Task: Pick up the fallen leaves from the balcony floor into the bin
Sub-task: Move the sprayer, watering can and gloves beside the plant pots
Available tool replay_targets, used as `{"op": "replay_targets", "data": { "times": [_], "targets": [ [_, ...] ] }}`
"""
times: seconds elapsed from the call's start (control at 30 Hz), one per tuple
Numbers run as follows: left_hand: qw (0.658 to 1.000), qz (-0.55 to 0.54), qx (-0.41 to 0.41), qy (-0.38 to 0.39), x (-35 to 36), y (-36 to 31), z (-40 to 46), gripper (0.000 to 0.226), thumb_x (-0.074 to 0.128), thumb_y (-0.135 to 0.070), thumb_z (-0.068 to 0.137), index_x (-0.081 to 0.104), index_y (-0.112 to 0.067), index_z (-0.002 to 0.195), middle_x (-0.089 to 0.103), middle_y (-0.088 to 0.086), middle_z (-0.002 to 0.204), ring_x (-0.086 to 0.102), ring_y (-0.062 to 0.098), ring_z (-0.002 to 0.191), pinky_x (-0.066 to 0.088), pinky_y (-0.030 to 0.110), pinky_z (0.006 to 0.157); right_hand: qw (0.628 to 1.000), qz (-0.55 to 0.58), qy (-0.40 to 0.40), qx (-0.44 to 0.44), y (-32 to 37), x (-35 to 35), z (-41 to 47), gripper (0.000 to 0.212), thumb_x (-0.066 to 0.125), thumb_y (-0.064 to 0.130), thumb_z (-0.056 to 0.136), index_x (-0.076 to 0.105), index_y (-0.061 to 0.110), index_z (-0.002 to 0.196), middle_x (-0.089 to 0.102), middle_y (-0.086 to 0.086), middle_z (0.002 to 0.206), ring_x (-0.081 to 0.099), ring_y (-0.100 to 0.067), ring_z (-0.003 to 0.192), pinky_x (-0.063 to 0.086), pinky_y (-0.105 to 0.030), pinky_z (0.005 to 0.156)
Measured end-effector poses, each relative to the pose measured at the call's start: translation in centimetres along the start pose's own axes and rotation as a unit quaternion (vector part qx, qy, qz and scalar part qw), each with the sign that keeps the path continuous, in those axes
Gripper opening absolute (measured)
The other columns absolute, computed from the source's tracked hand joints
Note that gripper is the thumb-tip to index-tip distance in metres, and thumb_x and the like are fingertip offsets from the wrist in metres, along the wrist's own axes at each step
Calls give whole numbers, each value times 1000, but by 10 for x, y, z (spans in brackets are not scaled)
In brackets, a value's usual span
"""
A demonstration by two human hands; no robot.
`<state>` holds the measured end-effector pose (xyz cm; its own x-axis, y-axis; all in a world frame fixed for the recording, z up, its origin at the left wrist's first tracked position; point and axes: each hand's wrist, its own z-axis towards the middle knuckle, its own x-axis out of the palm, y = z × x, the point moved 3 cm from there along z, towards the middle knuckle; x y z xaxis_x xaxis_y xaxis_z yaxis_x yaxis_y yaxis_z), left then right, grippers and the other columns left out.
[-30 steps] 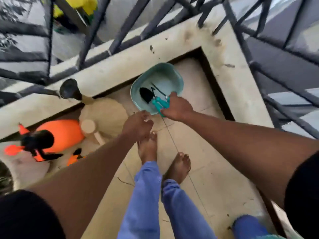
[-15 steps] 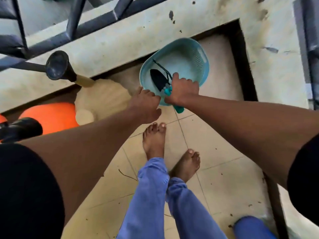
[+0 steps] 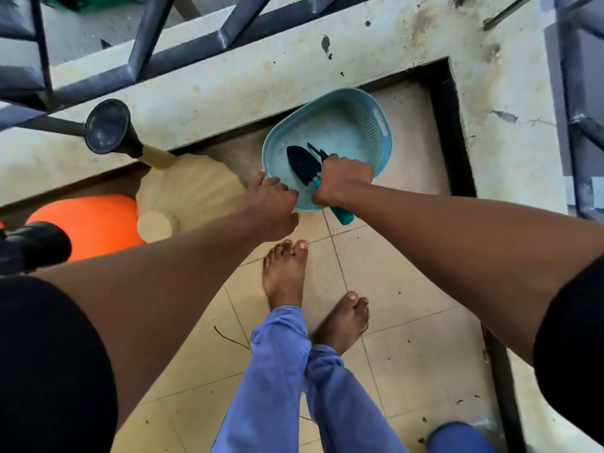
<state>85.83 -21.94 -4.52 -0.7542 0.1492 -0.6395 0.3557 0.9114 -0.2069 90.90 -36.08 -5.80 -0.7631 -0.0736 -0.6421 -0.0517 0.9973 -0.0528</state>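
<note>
A person stood barefoot on the tiled balcony floor point(image 3: 408, 348) and bent over a teal bin point(image 3: 366, 125). The bin sat on the floor in the corner, right against the low concrete wall point(image 3: 228, 80) under the dark metal railing point(image 3: 147, 37).

The right hand point(image 3: 343, 179) was curled tight around the handle of a small trowel point(image 3: 302, 165). The black blade of the trowel lay inside the bin, and the teal end of its handle stuck out past the bin's near rim. Another thin black tool point(image 3: 316, 151) lay in the bin just beside the blade, but I could not tell what it was.

The left hand point(image 3: 271, 206) was at the bin's near rim with its fingers bent. I could not tell if it held the rim or only touched it.

A thin dark twig point(image 3: 230, 338) lay on the tiles near the person's feet, and tiny dark bits were scattered about the floor. I could not pick out any whole leaves.

To the left stood a cream watering can point(image 3: 192, 188) with a black spout head point(image 3: 109, 130) pointing up at the wall. Next to it was an orange sprayer bottle point(image 3: 88, 220).
</note>
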Motion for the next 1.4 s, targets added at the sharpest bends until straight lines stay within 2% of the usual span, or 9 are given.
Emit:
{"op": "replay_targets", "data": {
  "times": [0.17,0.3,0.43,0.57,0.67,0.83,1.07,1.23,1.4],
  "targets": [
    [1000,-5,-4,9,4,0,-3,55,49,-46,98,50,-19,145,53,8,148,28,29,150,6,50,126,998,-40,-8,-49,-3,-12,-7,43,69,51,75,55,19,100,50,1,74,60,-24,81,49,-34,77],
    [1000,-9,-3,8,5,0,-6,57,49,-46,98,48,-19,148,49,8,153,22,30,153,6,49,126,977,-154,-53,-137,-6,-27,-7,50,69,45,80,53,17,117,54,-3,86,61,-28,93,42,-38,77],
    [1000,-13,-8,-6,5,-1,-9,56,49,-46,98,50,-17,146,48,10,153,23,32,152,8,49,126,926,-282,-91,-233,-5,-34,7,65,72,34,81,41,17,135,67,-11,107,56,-31,106,41,-43,87],
    [999,-39,-21,-5,7,0,-9,54,48,-47,98,52,-19,144,48,9,153,22,32,152,10,48,126,899,-307,-136,-280,-4,-34,32,63,73,24,79,38,19,131,66,-10,99,53,-29,99,40,-43,85],
    [997,-63,-29,-17,10,4,-10,53,48,-47,99,51,-20,145,48,7,153,20,31,153,7,49,126,903,-276,-158,-290,-7,-28,53,58,75,22,79,39,21,124,62,-7,92,51,-27,94,41,-43,85],
    [997,-67,-22,-33,21,14,-11,53,51,-43,97,53,-18,143,51,6,150,17,30,154,3,46,127,903,-274,-147,-295,-2,-25,66,58,74,36,79,46,20,127,65,-10,108,57,-31,105,41,-47,93],
    [993,-115,-31,-24,23,11,-4,49,56,-31,97,54,-13,142,51,12,149,11,33,155,-5,48,125,920,-247,-111,-285,-3,-13,58,60,77,21,78,45,18,128,65,-13,105,61,-31,96,53,-43,82],
    [992,-116,-31,-37,31,13,-3,46,58,-27,96,58,-11,138,55,12,146,9,34,156,-10,47,123,891,-293,-138,-317,-7,-5,66,64,72,23,80,36,23,133,59,-19,120,55,-34,111,45,-47,92],
    [993,-108,-33,-34,31,12,-4,48,57,-31,96,56,-12,140,53,10,148,6,34,156,-12,47,122,914,-268,-141,-270,1,4,71,66,69,37,84,33,21,136,53,-20,128,51,-36,118,39,-52,95]
  ]
}}
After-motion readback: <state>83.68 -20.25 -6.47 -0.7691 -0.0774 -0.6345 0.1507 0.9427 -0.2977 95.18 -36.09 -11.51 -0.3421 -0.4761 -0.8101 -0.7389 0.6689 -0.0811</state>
